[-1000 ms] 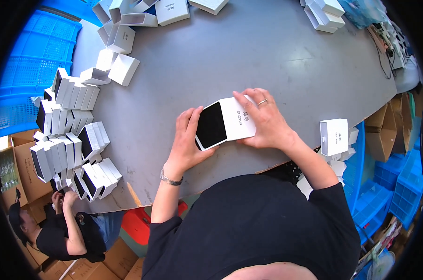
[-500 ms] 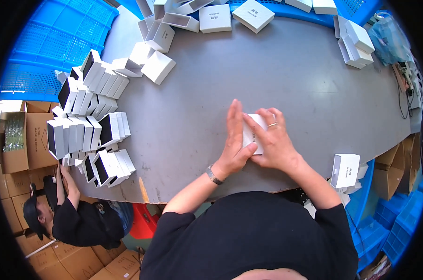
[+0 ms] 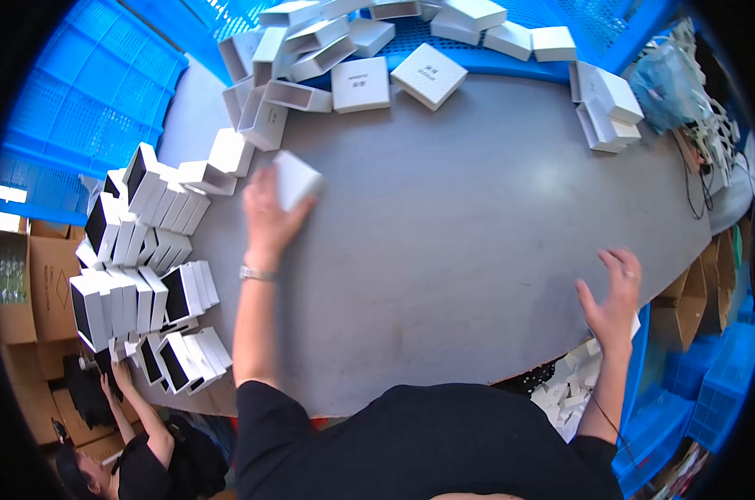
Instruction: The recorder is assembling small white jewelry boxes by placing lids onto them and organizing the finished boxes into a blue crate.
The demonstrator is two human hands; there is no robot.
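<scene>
My left hand is reached out at the left of the grey table. Its fingers and thumb are closed round a small white box, which is tilted and slightly blurred. Over the table's right edge hangs my right hand, with fingers apart and nothing in it. Below that hand, several small white pieces lie heaped beside the table edge, partly covered by my forearm.
Rows of white boxes with dark faces line the left edge. More white boxes lie along the far edge, by a blue crate. Others stand at far right. Another person reaches toward the left rows.
My hands have parted: the left went far left onto a white box, the right moved to the right edge and opened. The box formerly between them is gone from there. The view has shifted.
</scene>
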